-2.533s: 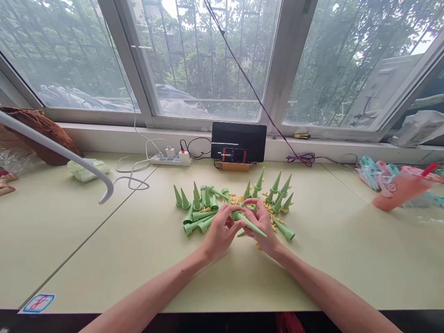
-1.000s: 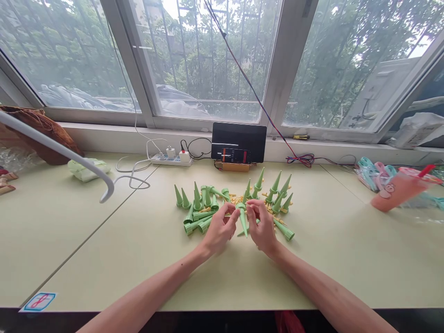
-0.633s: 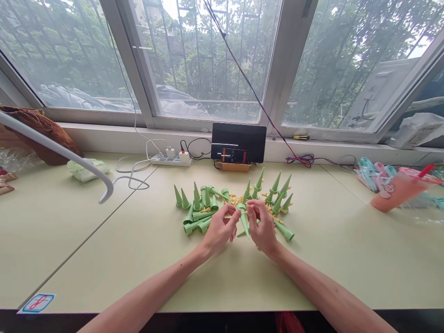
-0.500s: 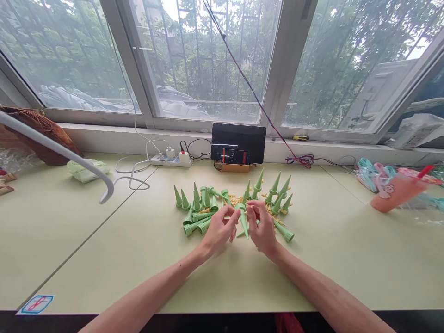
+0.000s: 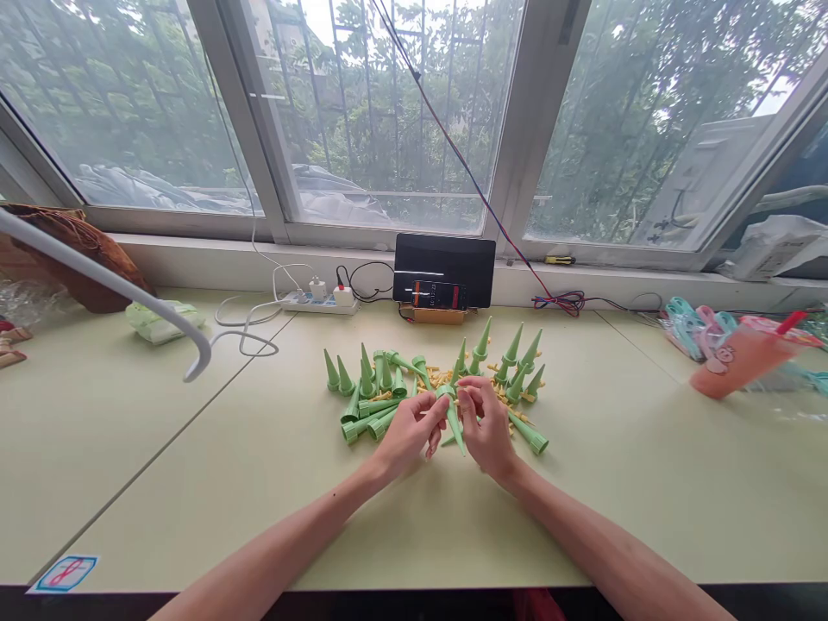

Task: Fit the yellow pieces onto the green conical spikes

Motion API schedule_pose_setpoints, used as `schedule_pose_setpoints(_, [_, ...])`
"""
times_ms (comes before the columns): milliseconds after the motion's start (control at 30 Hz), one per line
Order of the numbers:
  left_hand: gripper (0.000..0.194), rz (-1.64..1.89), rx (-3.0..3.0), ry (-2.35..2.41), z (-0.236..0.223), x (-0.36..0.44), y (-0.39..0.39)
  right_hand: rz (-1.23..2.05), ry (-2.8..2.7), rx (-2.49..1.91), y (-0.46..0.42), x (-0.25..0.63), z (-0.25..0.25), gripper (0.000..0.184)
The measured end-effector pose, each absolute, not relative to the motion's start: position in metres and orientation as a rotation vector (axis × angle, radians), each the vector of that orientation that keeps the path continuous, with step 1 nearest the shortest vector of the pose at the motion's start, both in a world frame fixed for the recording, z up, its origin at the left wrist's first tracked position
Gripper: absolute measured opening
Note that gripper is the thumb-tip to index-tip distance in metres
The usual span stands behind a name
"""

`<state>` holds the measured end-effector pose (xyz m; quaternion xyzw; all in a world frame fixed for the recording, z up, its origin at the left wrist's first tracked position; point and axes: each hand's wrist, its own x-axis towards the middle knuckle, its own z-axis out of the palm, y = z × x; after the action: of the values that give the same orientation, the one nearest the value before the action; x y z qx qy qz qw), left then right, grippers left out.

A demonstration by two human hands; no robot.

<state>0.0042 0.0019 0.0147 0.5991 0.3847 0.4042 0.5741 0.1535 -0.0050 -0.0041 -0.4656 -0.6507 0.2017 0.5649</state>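
Green plastic cone spike (image 5: 456, 429) sits between both hands, ribbed collar end pinched by left hand (image 5: 412, 429). Long axis runs toward near side of table (image 5: 401, 552), tip slightly right. Right hand (image 5: 490, 431) just right of collar, fingertips bunched; can't tell if gripping anything.

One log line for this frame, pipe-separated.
left hand: grips green spike by wide end | right hand: beside it, contact unclear | nearby: yellow pieces, other green spikes
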Motion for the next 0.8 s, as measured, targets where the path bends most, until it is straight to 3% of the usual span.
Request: schedule_pose_setpoints(800, [0.035, 0.958, 1.518, 0.889, 0.0102, 0.0021, 0.0018, 0.529, -1.55, -1.042, -0.0008, 0.1566, -0.0075, 0.016])
